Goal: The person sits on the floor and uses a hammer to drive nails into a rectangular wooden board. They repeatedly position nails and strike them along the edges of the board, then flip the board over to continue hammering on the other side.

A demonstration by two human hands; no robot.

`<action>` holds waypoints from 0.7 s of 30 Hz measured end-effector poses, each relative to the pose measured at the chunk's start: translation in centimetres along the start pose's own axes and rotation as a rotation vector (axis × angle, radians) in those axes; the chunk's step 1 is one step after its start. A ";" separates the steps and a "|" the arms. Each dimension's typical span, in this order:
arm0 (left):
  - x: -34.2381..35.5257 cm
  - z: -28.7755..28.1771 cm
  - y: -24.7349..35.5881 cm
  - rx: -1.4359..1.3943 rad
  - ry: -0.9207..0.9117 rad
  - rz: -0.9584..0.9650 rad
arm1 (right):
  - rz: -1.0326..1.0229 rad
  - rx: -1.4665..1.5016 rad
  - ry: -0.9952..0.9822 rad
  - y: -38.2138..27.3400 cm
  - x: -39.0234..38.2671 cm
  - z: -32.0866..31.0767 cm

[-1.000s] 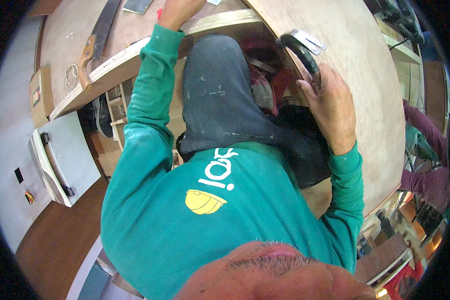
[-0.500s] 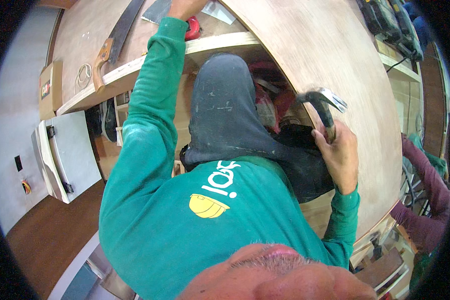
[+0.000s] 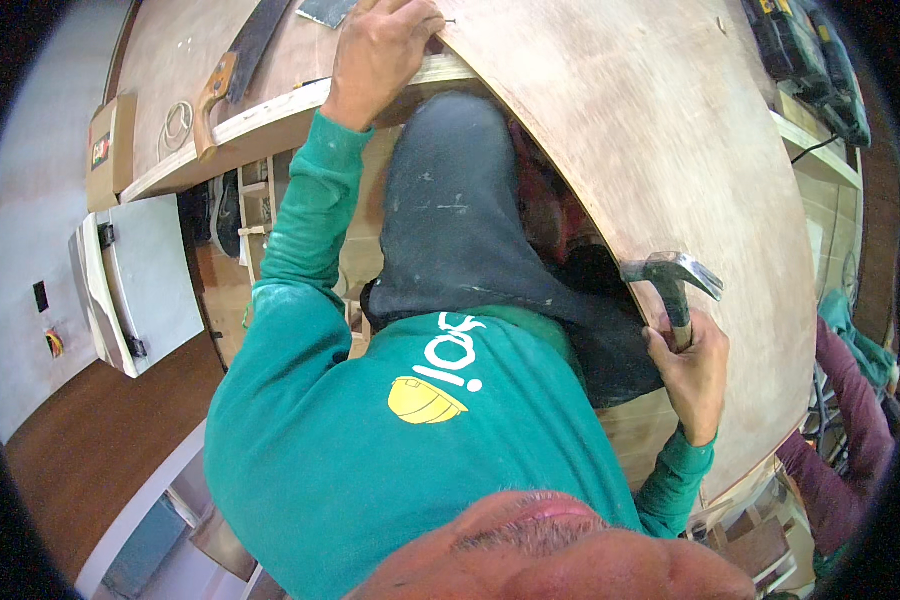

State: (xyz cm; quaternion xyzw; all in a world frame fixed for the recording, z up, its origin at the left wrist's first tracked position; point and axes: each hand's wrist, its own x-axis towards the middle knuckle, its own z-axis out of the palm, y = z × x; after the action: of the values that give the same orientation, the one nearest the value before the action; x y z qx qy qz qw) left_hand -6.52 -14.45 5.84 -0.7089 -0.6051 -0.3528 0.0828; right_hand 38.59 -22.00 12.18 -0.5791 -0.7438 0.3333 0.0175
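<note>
So the left hand (image 3: 380, 55) is up at the far edge of the big plywood sheet (image 3: 670, 150), fingers pinched narrow around one small nail (image 3: 448, 20) standing on the panel just beside the fingertips. The right hand (image 3: 692, 370) is wrapped tight round the handle of a claw hammer (image 3: 670, 275), head hanging just above that hand, over the near edge of the sheet and well apart from the nail.

If you ask me, the trick here is a couple of light taps first with the nail kept upright, fingers low on the shank, then pull the left hand clear before swinging properly. The nail sits close to the sheet's edge, so it needs to go in straight over the timber rail (image 3: 270, 120) underneath or it'll miss or split the ply.

Count-wise: one hammer, one nail that I can see, one plywood sheet. Off to the left of the left hand there's one hand saw (image 3: 232, 70) lying on another board, plus one small cardboard box (image 3: 110, 140). Far right of the right hand, somebody else's sleeve (image 3: 855, 420) in maroon.
</note>
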 end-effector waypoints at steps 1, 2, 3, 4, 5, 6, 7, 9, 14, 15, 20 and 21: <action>-0.2 -0.1 0.5 0.007 0.010 0.052 | 0.030 0.046 -0.013 -0.1 0.0 -0.1; -0.4 -0.1 0.9 -0.037 -0.005 0.005 | 0.060 0.093 -0.025 -0.2 0.0 -0.1; -0.6 -0.1 1.1 -0.104 -0.048 -0.042 | 0.090 0.139 -0.038 -0.3 -0.1 -0.2; -0.6 -0.1 1.3 -0.170 -0.087 -0.085 | 0.091 0.167 -0.049 -0.1 -0.2 -0.3; -0.7 -0.2 1.4 -0.236 -0.125 -0.129 | 0.091 0.195 -0.060 0.1 -0.3 -0.4; -0.8 -0.2 1.7 -0.261 -0.078 -0.122 | 0.091 0.222 -0.072 0.3 -0.4 -0.4; -0.9 -0.2 2.0 -0.288 -0.033 -0.112 | 0.045 0.170 -0.065 0.0 -0.4 -0.7; -1.5 -0.3 2.3 -0.227 -0.016 -0.105 | -0.046 0.065 -0.054 -1.3 0.4 -1.3; -4.0 -0.4 1.3 -0.122 -0.050 -0.096 | -0.242 0.171 0.072 -2.9 2.5 -0.1; -4.2 -0.3 1.0 -0.121 -0.053 -0.085 | -0.253 0.192 0.068 -3.3 2.9 -0.1; -3.9 -0.5 2.4 -0.092 -0.106 -0.065 | -0.297 0.232 0.003 -5.5 4.8 0.1; -3.9 -0.2 2.3 -0.085 -0.089 -0.054 | -0.281 0.255 -0.018 -5.7 5.0 0.1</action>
State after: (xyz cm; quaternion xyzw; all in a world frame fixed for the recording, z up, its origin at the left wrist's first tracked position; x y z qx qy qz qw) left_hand -4.60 -18.31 4.35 -0.7102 -0.6116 -0.3484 0.0164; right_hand 32.07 -18.25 13.23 -0.4595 -0.7692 0.4243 0.1308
